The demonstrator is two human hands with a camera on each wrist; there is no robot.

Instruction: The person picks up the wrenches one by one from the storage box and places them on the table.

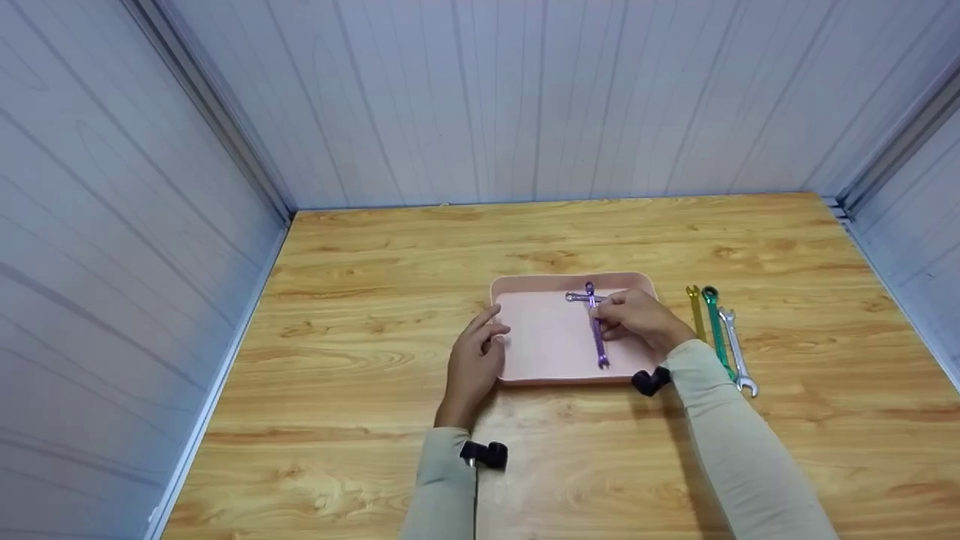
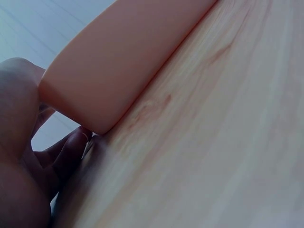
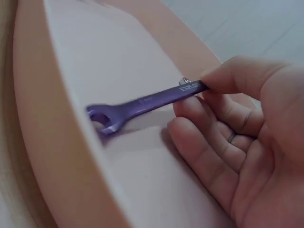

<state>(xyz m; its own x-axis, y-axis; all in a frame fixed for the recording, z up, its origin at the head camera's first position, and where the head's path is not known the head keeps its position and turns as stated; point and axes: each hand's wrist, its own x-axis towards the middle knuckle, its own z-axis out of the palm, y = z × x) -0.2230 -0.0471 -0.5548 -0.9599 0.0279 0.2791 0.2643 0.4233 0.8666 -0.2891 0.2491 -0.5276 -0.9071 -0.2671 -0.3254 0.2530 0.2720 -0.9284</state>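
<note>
My right hand point(image 1: 636, 316) pinches a purple combination wrench point(image 1: 598, 330) by its shaft between thumb and fingers, over the pink tray point(image 1: 536, 337). In the right wrist view, the wrench's open end point(image 3: 107, 118) points toward the tray wall. A silver wrench point(image 1: 576, 297) lies in the tray, crossing beneath the purple one; the right hand hides part of it. At the tray's left side, my left hand point(image 1: 476, 360) rests with loosely spread fingers touching the rim. The left wrist view shows the tray's outer wall point(image 2: 109, 61) beside those fingers.
Right of the tray, a gold wrench point(image 1: 697, 315), a green wrench point(image 1: 717, 330) and a silver open-ended wrench point(image 1: 736, 349) lie side by side on the wooden table point(image 1: 360, 322). White panel walls point(image 1: 495, 97) enclose the back and sides.
</note>
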